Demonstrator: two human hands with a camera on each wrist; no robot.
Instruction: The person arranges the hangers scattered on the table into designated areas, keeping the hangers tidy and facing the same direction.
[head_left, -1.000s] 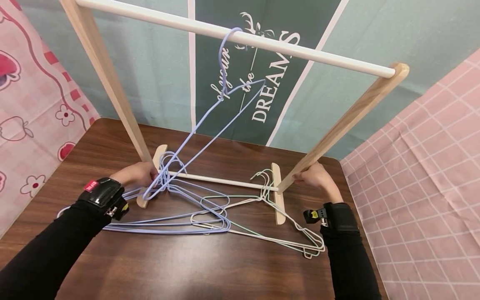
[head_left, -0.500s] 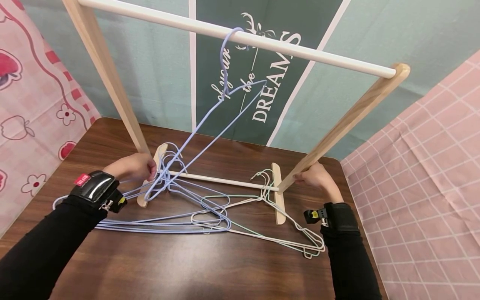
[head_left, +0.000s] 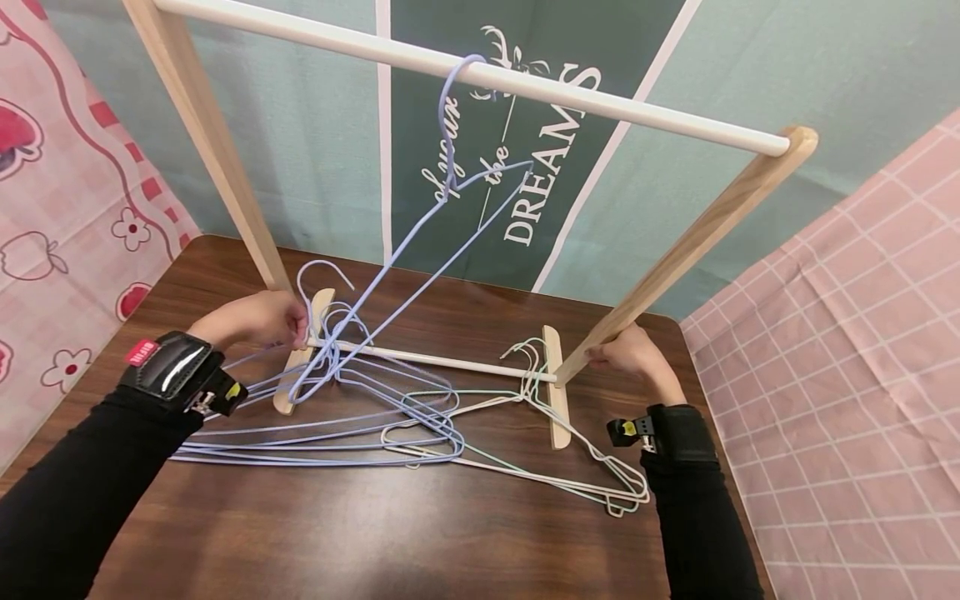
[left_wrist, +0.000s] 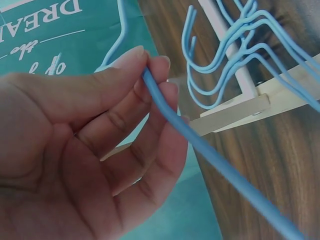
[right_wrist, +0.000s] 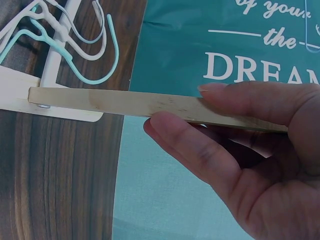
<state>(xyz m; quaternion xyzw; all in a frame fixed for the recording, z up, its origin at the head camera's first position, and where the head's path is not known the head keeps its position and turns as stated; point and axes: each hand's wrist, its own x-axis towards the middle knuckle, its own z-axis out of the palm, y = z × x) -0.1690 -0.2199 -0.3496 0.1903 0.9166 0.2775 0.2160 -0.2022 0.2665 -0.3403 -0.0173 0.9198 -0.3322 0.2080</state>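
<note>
Between the thumb and index fingertip of the left hand [head_left: 258, 319], one lavender-blue, thin-barred clothes hanger [left_wrist: 210, 154] is pinched, its bar crossing the other, loosely bent fingers. Its hook stands up just beside the hand, near the left end of the rack's lower white round rail [head_left: 442, 359]. The right hand [head_left: 628, 350] has its grip closed about the pale wooden right upright [head_left: 686, 257], thumb on one face and fingers on the other, low down on the post.

Close to the left hand, more lavender-blue hangers [head_left: 337, 464] lie overlapped, their hooks bunched around the lower rail by the left pale wooden foot [head_left: 287, 400]. By the right foot [head_left: 560, 429] lean white hangers [right_wrist: 54, 24] and a mint-green hanger [right_wrist: 117, 52], hooks also at that rail.

Higher up, a single lavender-blue hanger [head_left: 450, 167] hangs tilted from the upper white round rail [head_left: 600, 102]. Everything stands on a dark brown wood-grain tabletop [head_left: 375, 533]; behind is a green lettered cloth [head_left: 416, 117], with a pink grid-patterned cloth [head_left: 847, 350] at right.
</note>
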